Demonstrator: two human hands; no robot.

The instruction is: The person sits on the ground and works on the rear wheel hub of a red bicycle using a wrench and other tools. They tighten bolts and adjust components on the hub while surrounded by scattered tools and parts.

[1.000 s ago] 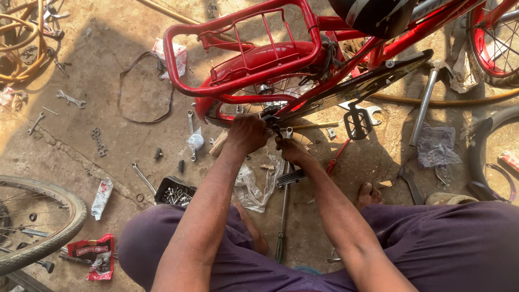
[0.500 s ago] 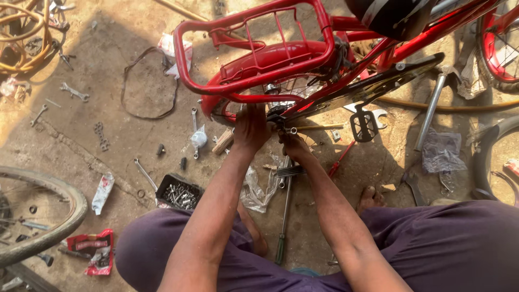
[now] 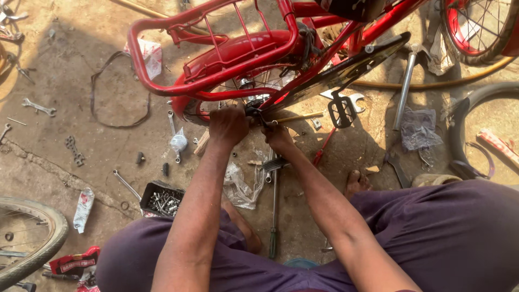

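Head view: left hand point(image 3: 228, 125), right hand point(image 3: 279, 137) (at red bicycle point(image 3: 238, 51))

Small tray of bolts point(image 3: 162, 198), scattered spanners point(image 3: 39, 107), crumpled plastic bag point(image 3: 243, 186), loose tyre point(image 3: 32, 243).

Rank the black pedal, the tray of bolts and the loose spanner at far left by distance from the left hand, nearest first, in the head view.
From the left hand:
1. Tray of bolts, below-left on the ground.
2. Black pedal, to the right, past the right hand.
3. Loose spanner, far left on the ground.
The first two are fairly close.
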